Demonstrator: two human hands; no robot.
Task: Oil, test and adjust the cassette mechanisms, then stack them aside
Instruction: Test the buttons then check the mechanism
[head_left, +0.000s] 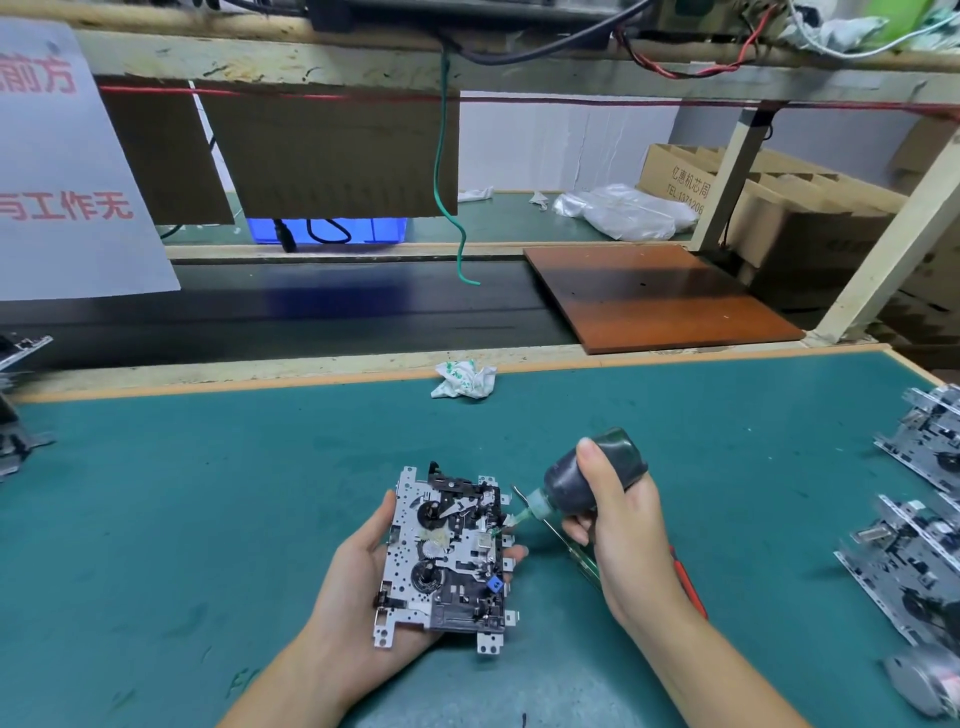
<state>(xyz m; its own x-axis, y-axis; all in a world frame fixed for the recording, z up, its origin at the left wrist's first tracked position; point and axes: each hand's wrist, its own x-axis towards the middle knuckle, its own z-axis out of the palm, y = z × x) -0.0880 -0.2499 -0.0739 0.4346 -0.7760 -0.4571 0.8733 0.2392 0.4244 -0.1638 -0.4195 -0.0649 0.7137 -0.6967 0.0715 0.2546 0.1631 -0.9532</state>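
Cassette mechanism (447, 556) lies face-up in the left hand (363, 587), palm cupped beneath, fingers curled up round its edges; long axis runs away from the person. Right hand (618, 525) grips the dark oil bottle (587, 480), tilted, nozzle (511, 522) pointing left at the mechanism's right edge (contact not resolvable). Judgement: oiling step; right hand is nearer the target point. More mechanisms (914, 545) sit on the green mat (208, 493), far right.

On the white sheet (67, 171) hanging at my far left I read red characters: "前方" on top, "与工作无" lower down, both cut off at the edge. The cardboard box (691, 182) at the back right carries "亿惠机芯" and "TEL-1371206", the rest hidden.
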